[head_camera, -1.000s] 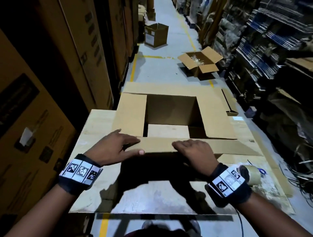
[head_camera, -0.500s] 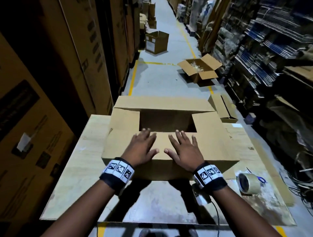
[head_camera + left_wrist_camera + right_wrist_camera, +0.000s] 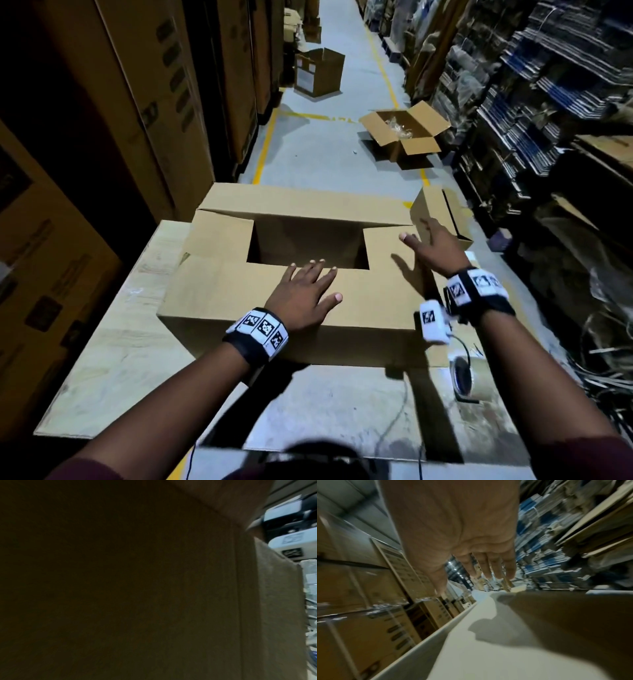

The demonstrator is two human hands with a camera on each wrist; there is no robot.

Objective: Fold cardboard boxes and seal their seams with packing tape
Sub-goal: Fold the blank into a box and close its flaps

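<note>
A cardboard box (image 3: 274, 301) is set on the table (image 3: 113, 353). A tape roll (image 3: 469, 378) is placed on the table at the box's 4 o'clock. Two open boxes are seen beyond, at 12 o'clock (image 3: 318, 73) and 1 o'clock (image 3: 404, 133).

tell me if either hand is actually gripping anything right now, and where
Nothing is gripped. The left hand lies flat on the near flap of the cardboard box, pressing it down; the right hand is open above the right flap.
</note>
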